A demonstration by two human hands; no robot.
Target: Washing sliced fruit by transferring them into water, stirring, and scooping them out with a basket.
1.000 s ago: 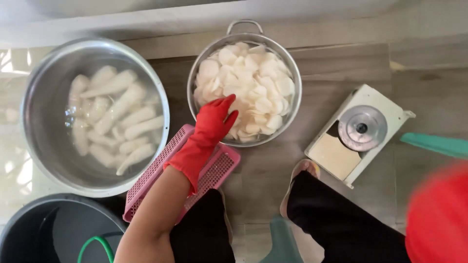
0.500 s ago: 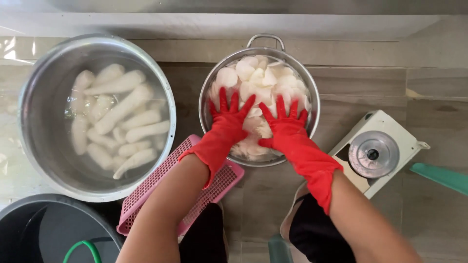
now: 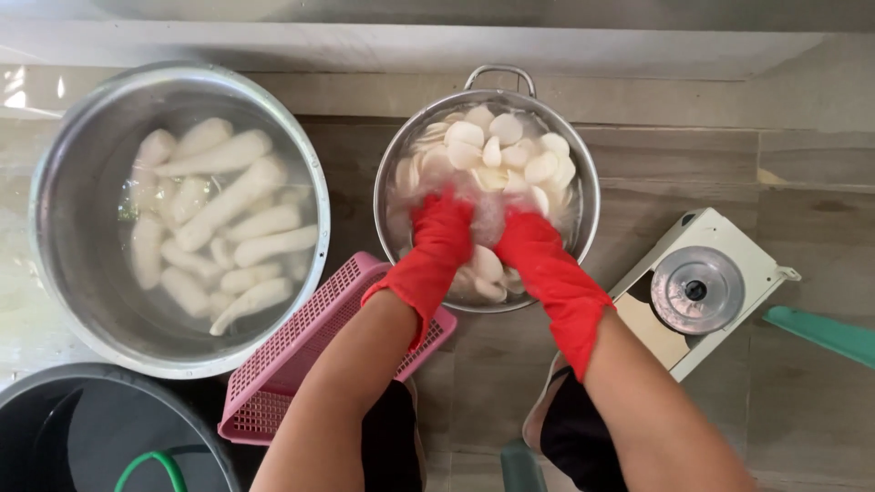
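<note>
Both my hands wear red rubber gloves and reach down into a steel pot [image 3: 580, 164] full of white sliced pieces [image 3: 497, 150] in water. My left hand [image 3: 439, 228] and my right hand [image 3: 524, 239] are side by side in the near half of the pot, fingers buried among the slices. The fingertips are hidden under slices and blurred water, so I cannot see whether they hold any. The slices at the far side of the pot lie untouched.
A big steel basin [image 3: 64, 182] at left holds whole peeled white roots [image 3: 228, 219] in water. A pink plastic basket [image 3: 301, 346] lies tilted below the pot. A white slicer with a round metal blade [image 3: 697, 287] sits right, a teal handle [image 3: 825, 333] beyond. A dark bucket [image 3: 55, 428] stands bottom left.
My right hand came in beside the left on top of the slices. Both hands then sank from resting spread on the pile to being dug into it, nearer my side of the pot.
</note>
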